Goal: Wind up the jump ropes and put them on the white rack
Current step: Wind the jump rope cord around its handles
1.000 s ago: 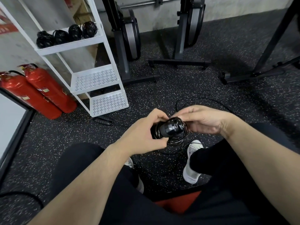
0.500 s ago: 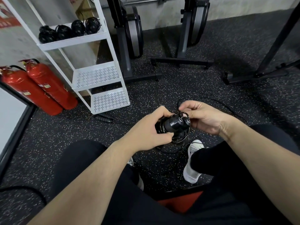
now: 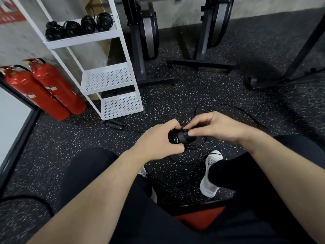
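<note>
We are mid-wind on one jump rope; our left hand (image 3: pixel 159 143) grips the black handles (image 3: pixel 182 137) with fingers curled round the bundle, coils already stacked on the end nearest the palm; our right hand (image 3: pixel 213 128) pinches the cord (image 3: pixel 199 152) at the far end of the handles, thumb and fingers curled, guiding a turn on; the bundle sits in the air above the floor (image 3: pixel 175 95), between our knees; loose cord drops from it and loops over the floor, past the white shoe (image 3: pixel 211 173) and out in a wide arc to the right; so a good length looks unwound, we judge the winding roughly part done, not near the finish.

Four wound ropes (image 3: pixel 79 27) sit side by side on the top shelf of the white rack (image 3: pixel 109 74), which stands well apart to the upper left; the two lower shelves show bare perforated trays; another rope with its handles (image 3: pixel 115 124) lies on the floor just beside the rack foot, not yet wound; two red fire extinguishers (image 3: pixel 44 90) lean left of the rack.

Next move, as we judge it: right hand carries more turns round the handles while left keeps the coils from slipping; cord is thin and springy, likely to unspool if the grip slackens; tuck the tail, then reach to the rack.
</note>
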`<state>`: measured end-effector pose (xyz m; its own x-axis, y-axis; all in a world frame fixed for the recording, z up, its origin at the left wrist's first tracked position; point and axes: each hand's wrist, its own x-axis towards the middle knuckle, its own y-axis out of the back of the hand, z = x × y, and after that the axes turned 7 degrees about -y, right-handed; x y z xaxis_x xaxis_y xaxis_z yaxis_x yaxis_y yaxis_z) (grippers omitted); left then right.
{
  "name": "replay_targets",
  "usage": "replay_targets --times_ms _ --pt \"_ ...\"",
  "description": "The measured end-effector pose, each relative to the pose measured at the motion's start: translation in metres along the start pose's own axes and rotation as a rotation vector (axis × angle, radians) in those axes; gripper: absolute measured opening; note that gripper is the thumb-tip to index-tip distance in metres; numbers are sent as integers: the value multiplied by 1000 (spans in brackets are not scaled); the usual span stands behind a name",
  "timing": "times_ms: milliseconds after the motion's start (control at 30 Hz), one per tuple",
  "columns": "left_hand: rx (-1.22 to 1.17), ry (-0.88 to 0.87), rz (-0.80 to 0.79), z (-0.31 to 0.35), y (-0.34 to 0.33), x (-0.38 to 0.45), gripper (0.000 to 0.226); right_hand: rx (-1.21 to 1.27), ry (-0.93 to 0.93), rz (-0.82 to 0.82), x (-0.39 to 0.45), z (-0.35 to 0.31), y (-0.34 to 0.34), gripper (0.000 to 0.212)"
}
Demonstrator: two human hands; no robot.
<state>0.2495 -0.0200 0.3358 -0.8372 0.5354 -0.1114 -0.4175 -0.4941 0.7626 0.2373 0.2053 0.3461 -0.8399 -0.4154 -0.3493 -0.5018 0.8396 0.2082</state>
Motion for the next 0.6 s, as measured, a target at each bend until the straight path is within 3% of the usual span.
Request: replay_targets --times_ms 133,333,433,500,600 --pt "82 49 26 -6 -2 5 35 24 48 110 13 10 -9 13" --pt "140 130 46 -8 -10 29 35 -24 148 347 33 16 -22 10" --pt "160 183 43 -13 -16 42 47 -217 203 369 42 15 -35 7" --pt "150 214 75 -18 -17 48 54 -188 177 381 49 13 -37 7" --pt "52 238 148 -30 -16 54 38 -157 138 393 64 5 -38 10"
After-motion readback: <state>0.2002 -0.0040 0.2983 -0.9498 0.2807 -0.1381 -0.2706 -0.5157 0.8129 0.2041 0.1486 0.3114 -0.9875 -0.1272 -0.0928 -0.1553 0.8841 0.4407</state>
